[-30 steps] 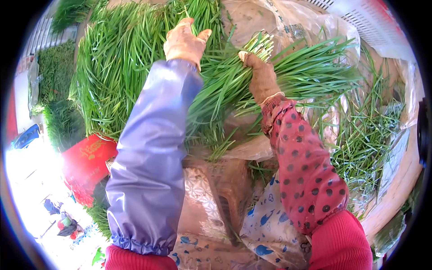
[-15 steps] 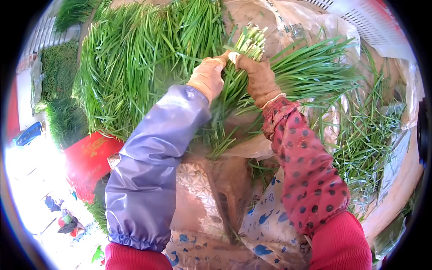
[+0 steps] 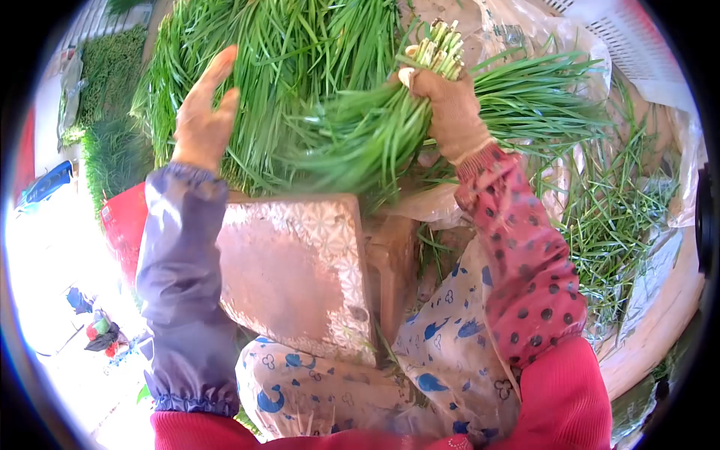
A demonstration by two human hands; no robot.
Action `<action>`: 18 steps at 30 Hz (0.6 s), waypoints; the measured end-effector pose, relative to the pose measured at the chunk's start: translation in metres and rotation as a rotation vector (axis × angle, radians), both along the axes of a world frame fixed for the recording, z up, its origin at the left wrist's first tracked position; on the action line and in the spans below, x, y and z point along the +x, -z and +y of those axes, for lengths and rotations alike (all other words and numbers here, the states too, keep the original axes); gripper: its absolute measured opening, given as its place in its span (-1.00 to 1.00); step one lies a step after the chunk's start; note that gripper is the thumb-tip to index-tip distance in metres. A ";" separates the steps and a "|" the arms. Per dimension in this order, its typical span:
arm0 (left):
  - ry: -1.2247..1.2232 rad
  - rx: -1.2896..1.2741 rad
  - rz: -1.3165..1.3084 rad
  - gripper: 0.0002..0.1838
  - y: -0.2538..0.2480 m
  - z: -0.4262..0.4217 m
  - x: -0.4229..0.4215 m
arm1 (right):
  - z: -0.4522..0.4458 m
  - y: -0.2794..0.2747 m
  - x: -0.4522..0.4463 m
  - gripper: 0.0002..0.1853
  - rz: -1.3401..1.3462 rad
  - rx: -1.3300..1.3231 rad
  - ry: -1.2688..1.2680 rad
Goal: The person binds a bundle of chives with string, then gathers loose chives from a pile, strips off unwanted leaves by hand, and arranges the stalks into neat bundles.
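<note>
My right hand [image 3: 451, 111], in a brownish glove, is closed around a bunch of garlic chives [image 3: 367, 135] just below its pale cut ends. The leaves trail to the left and are smeared by motion. My left hand [image 3: 204, 112], also gloved, is over the left part of a big heap of chives [image 3: 300, 60]; its fingers and thumb are apart and hold nothing. Behind and to the right of my right hand lies another bunch of chives [image 3: 536, 97], leaves pointing right.
A worn, patterned stool top [image 3: 289, 270] stands in front of me, beside my plastic-covered knees. Loose leaf scraps [image 3: 607, 247] litter the right side. A white perforated basket [image 3: 630, 52] is at the upper right, a red bag [image 3: 124, 225] at the left.
My left hand has let go of the bunch and swung left, opening. My right hand keeps its hold and has shifted slightly right, while the leaves have swept left.
</note>
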State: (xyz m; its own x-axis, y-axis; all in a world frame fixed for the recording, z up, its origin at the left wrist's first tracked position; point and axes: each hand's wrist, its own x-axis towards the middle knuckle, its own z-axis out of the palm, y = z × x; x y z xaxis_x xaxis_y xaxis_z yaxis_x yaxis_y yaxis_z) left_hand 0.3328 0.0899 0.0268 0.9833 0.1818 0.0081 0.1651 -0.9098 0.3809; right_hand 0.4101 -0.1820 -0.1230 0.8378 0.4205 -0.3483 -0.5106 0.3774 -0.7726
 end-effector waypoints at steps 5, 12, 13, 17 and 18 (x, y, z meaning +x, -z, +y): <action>-0.239 0.109 0.032 -0.39 -0.061 0.024 -0.126 | -0.060 -0.095 -0.004 -0.66 -0.134 0.135 -0.038; -0.425 0.154 0.175 -0.41 -0.112 0.037 -0.318 | -0.238 -0.204 0.000 -0.66 -0.355 -0.021 0.282; -0.426 0.141 0.162 -0.41 -0.112 0.037 -0.342 | -0.269 -0.210 0.004 -0.62 -0.395 -0.484 0.349; -0.533 0.074 0.247 -0.39 -0.111 0.016 -0.398 | -0.361 -0.234 -0.030 -0.53 -0.532 -1.139 0.476; -0.472 -0.011 0.229 -0.39 -0.107 0.015 -0.407 | -0.372 -0.239 -0.052 -0.48 -0.496 -0.923 0.583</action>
State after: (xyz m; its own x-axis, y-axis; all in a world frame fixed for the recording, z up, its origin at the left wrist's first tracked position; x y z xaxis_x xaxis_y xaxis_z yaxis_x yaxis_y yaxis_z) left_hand -0.0746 0.1044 0.1338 0.7705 0.6048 -0.2014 0.6365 -0.7123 0.2959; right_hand 0.3583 -0.5540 0.1164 0.9475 -0.3052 0.0952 -0.0174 -0.3466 -0.9378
